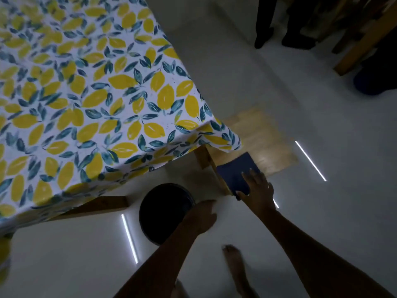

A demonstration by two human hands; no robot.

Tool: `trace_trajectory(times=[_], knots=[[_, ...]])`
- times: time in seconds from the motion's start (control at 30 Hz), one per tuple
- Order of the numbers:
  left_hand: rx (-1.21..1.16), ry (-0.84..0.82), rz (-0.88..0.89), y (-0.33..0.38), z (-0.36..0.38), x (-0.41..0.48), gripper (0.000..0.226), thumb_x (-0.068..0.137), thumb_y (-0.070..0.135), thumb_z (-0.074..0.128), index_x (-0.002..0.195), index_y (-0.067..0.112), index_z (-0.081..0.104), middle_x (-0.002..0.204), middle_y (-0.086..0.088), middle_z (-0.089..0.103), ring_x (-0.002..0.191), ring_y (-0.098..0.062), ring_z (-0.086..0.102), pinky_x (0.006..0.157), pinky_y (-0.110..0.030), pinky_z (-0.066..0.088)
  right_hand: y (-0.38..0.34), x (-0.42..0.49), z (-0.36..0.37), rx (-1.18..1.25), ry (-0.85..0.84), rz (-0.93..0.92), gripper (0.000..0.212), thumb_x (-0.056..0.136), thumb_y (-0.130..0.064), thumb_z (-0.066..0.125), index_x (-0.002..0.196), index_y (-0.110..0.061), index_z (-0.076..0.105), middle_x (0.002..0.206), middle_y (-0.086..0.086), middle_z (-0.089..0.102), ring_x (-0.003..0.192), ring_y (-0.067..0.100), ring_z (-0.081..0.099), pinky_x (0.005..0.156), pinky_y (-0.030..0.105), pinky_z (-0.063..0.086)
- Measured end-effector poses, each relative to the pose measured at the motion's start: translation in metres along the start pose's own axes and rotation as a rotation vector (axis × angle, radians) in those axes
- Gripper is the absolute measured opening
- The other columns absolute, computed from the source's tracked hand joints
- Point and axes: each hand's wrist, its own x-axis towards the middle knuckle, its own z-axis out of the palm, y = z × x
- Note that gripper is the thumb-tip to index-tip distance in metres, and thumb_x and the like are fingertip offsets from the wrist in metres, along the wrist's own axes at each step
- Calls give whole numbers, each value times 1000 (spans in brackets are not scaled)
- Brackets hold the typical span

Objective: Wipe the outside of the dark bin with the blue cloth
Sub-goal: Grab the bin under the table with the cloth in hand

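Note:
The dark round bin (163, 209) stands on the pale floor just in front of the table's near edge, seen from above with its dark inside showing. My left hand (202, 217) reaches over the bin's right rim; whether it grips the rim I cannot tell. A folded blue cloth (235, 172) is up and to the right of the bin, beside the wooden table leg. My right hand (256, 188) holds the cloth by its lower right corner, fingers spread over it.
A table with a lemon-print tablecloth (90, 93) fills the left. Its wooden leg (204, 158) and a lower rail (103, 204) stand close to the bin. A wooden board (257, 138) lies on the floor. My bare foot (234, 261) is below. Another person's legs (279, 24) stand at the back.

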Motion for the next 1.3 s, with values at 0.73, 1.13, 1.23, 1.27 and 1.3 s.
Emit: trace_trajectory(times=[0.73, 1.13, 1.23, 1.27, 1.3], knots=[[-35, 156, 138, -97, 77, 69, 48, 95, 26, 48, 142, 17, 43, 131, -11, 61, 117, -27, 59, 97, -31, 45, -1, 41, 66, -16, 359, -246, 33, 85, -18, 48, 108, -2, 67, 109, 13, 70, 81, 36, 56, 68, 40, 53], [24, 163, 41, -236, 197, 70, 51, 97, 25, 50, 144, 10, 39, 145, -13, 47, 133, -27, 45, 111, -33, 34, -59, -50, 242, 329, 226, -141, 25, 91, -13, 51, 111, -3, 63, 100, 14, 67, 78, 25, 53, 68, 24, 38], [60, 135, 20, -258, 225, 84, 59, 96, 25, 52, 148, 9, 30, 150, -14, 40, 137, -29, 39, 115, -37, 31, -47, -46, 297, 337, 142, -106, 32, 94, -30, 42, 114, -11, 60, 101, 11, 66, 75, 31, 56, 67, 42, 49], [98, 129, 1, -264, 233, 93, 61, 96, 27, 52, 149, 9, 28, 150, -15, 40, 136, -30, 39, 115, -39, 32, -47, -45, 307, 335, 148, -128, 31, 94, -29, 43, 114, -11, 59, 101, 11, 66, 75, 32, 57, 66, 43, 51], [141, 140, -12, -270, 241, 101, 61, 96, 28, 52, 149, 8, 28, 147, -16, 43, 134, -32, 42, 113, -41, 35, -48, -45, 314, 327, 168, -153, 28, 94, -25, 47, 113, -9, 60, 102, 12, 66, 76, 32, 57, 66, 43, 51]])
